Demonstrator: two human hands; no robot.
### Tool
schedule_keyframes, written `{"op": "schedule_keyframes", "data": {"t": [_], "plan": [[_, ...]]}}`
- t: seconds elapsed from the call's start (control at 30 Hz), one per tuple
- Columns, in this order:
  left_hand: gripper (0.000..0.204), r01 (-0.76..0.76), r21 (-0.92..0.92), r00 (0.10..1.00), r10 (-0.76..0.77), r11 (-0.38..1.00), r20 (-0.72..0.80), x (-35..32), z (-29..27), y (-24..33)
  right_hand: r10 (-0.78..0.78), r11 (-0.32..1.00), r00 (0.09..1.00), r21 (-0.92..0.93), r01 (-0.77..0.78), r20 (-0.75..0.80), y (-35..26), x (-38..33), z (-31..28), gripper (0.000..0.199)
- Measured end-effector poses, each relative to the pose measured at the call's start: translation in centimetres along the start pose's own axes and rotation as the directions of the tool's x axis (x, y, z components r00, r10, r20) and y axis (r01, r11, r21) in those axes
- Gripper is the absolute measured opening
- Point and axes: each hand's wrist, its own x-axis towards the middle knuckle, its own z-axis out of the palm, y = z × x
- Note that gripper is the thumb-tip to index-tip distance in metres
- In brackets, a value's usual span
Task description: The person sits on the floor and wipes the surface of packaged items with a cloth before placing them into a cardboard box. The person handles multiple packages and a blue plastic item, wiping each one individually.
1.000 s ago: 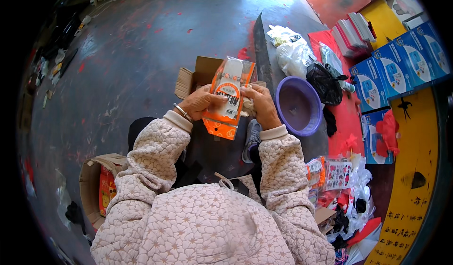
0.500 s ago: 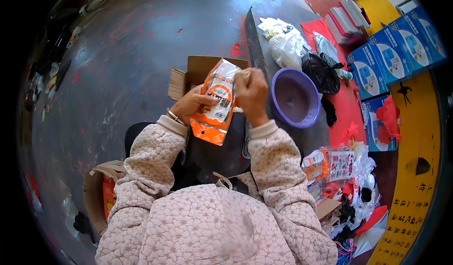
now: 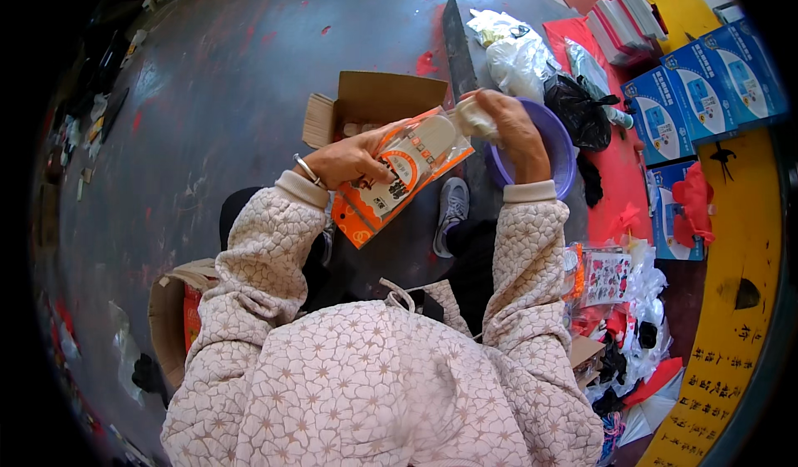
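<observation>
My left hand (image 3: 351, 161) is closed on the lower left part of an orange plastic packet (image 3: 356, 230) with a clear window. Behind the window shows a pale, flat piece with a rounded end, like an insole. The packet slants up to the right. At its upper right end, my right hand (image 3: 517, 134) grips a crumpled whitish cloth-like wad (image 3: 474, 120), close to the packet's edge; I cannot tell if they touch. Just beyond my hands stands an open cardboard box (image 3: 391, 87), its contents mostly hidden.
A purple basin (image 3: 568, 161) stands beside my right hand, partly hidden by it. Farther right lie white plastic bags (image 3: 515, 64), a black bag (image 3: 578, 105) and blue boxes (image 3: 658, 118). At lower left is another cardboard carton (image 3: 169, 326); at lower right, a heap of packets (image 3: 607, 280).
My right hand has moved right and outward, away from the packet's middle, and the whitish wad now shows in it. The packet has tilted from nearly upright toward the right.
</observation>
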Motion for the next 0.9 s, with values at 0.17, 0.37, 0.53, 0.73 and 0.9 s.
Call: {"op": "schedule_keyframes", "data": {"t": [0.17, 0.37, 0.53, 0.73, 0.9], "plan": [[0.088, 0.057, 0.020, 0.995, -0.058, 0.998, 0.085, 0.1, -0.1, -0.7, 0.207, 0.978, 0.924, -0.085, -0.190, 0.322, 1.2, 0.3, 2.2, 0.023], [0.064, -0.180, -0.557, 0.982, 0.182, 0.811, -0.052, -0.3, -1.6, 1.8, 0.134, 0.829, 0.983, 0.529, -0.182, 0.128, 1.7, 0.0, 0.6, 0.024], [0.068, -0.436, -0.760, 0.878, 0.414, 0.482, -0.241, 0.9, -3.6, 0.4, 0.029, 0.551, 0.981, 0.822, 0.142, -0.189, 0.4, 0.3, 3.3, 0.020], [0.051, -0.526, -0.522, 0.850, 0.403, 0.671, -0.339, 3.1, -0.6, -1.0, -0.057, 0.832, 0.960, 0.518, 0.198, -0.275, 2.0, -0.9, 10.0, 0.028], [0.040, -0.569, -0.515, 0.811, 0.332, 0.641, -0.482, 2.5, -0.9, 0.1, 0.248, 0.803, 0.937, 0.594, -0.056, -0.247, 2.5, -0.5, 9.2, 0.027]]}}
